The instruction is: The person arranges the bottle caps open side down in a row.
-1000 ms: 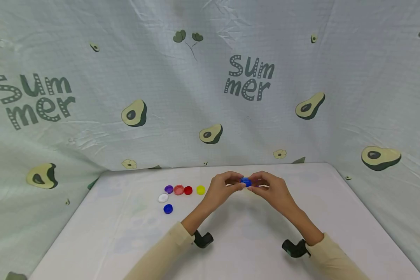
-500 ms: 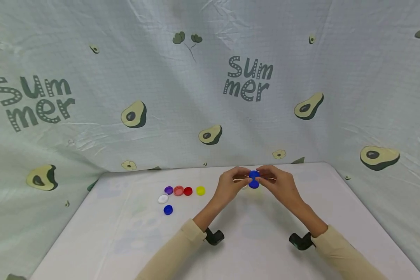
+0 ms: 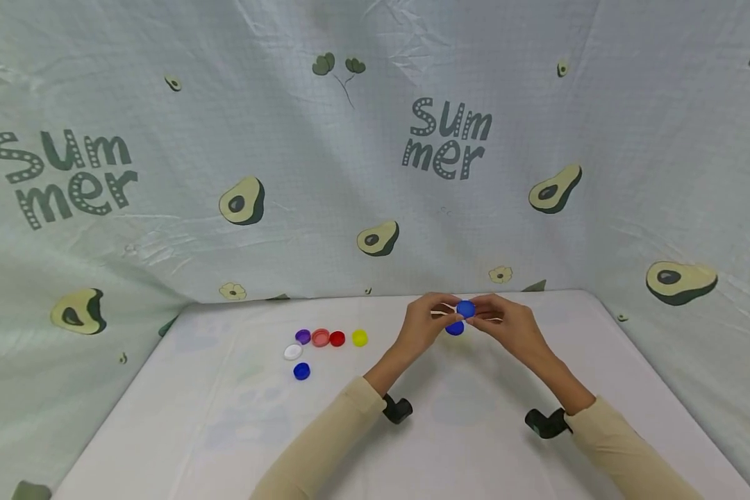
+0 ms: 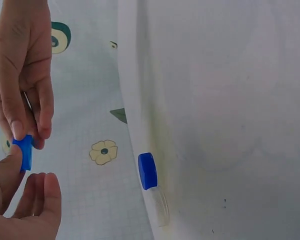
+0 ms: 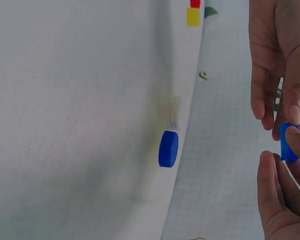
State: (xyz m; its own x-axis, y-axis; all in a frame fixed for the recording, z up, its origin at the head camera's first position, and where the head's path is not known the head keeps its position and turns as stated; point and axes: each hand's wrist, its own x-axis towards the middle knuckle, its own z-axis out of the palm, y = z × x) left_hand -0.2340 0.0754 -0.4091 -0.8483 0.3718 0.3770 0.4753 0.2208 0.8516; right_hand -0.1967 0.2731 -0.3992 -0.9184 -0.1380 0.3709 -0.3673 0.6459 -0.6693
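Above the table's far side I hold a blue bottle cap (image 3: pixel 465 309) between both hands. My left hand (image 3: pixel 426 321) pinches its left edge with thumb and fingertips. On the opposite edge, my right hand (image 3: pixel 506 323) grips it the same way. The wrist views show this cap (image 4: pixel 23 152) edge-on, a thumb pressed on its face. A second blue cap (image 4: pixel 148 171) stands on the table below the hands, beside a clear, ridged cap (image 4: pixel 161 207). In the head view the clear cap is hidden.
Left of the hands on the white table (image 3: pixel 462 430) lie more caps: yellow (image 3: pixel 359 337), red (image 3: pixel 337 338), pale red (image 3: pixel 320 337), purple (image 3: pixel 303 337), white (image 3: pixel 292 352) and blue (image 3: pixel 301 371). A printed curtain (image 3: pixel 312 153) rises behind the far edge.
Both hands have shifted right and slightly away with the held blue cap. The cap has turned to show its round face. The second blue cap has come into view below them.
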